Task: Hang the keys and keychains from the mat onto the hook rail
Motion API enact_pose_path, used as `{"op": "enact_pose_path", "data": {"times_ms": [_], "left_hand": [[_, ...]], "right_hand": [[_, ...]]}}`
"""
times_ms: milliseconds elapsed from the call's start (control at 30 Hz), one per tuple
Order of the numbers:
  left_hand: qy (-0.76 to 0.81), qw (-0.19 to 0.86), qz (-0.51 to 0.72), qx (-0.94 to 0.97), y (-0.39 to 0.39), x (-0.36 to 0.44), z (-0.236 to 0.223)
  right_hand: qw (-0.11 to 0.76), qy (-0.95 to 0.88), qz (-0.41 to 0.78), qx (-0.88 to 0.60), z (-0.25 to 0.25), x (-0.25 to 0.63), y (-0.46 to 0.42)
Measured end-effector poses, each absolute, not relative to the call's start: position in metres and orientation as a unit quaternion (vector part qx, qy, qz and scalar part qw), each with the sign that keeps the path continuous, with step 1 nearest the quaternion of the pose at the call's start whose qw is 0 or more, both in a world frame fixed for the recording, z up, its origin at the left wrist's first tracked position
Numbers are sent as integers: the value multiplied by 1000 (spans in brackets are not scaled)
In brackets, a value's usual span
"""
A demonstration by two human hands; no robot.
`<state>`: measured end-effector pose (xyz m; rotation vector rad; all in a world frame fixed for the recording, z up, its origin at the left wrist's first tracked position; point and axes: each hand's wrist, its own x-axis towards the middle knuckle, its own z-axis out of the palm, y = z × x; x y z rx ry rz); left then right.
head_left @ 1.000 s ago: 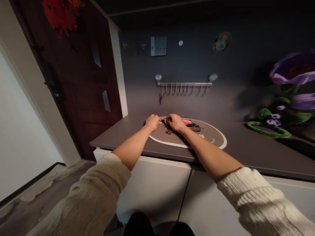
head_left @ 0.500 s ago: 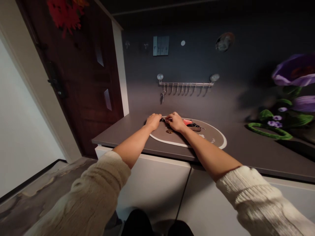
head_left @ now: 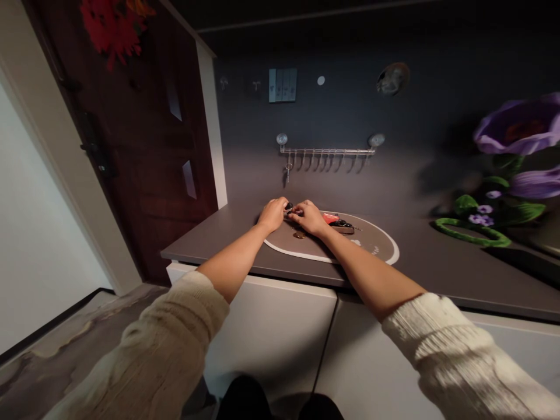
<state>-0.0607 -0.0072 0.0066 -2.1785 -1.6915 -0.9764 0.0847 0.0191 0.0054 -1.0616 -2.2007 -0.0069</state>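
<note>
left hand (head_left: pixel 274 214): black object (head_left: pixel 289 206) | nearby: red item (head_left: pixel 331 217), brown piece (head_left: pixel 299 235) | hanging key (head_left: pixel 287 175)

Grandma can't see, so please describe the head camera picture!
A left hand holds a small black object beside the right hand, above an oval brown, white-edged mat. Behind, a silver key hangs from a clear rail.

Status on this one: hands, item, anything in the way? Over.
Left hand holding small black item. Right hand close beside it, contact unclear. Red item on mat by right wrist, not between hands.
</note>
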Motion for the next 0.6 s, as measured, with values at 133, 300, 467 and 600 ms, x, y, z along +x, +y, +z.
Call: {"op": "enact_pose_path", "data": {"times_ms": [133, 300, 467, 600], "left_hand": [[-568, 101, -348, -739, -10, -59, 8], [-558, 100, -368, -737, -11, -59, 9], [-556, 96, -395, -725, -7, -59, 8], [-561, 75, -416, -712, -7, -59, 8]], "right_hand": [[364, -834, 6, -415, 5, 84, 21], [382, -830, 3, -406, 6, 85, 22], [395, -832, -19, -388, 8, 87, 22], [401, -831, -21, -386, 10, 88, 21]]}}
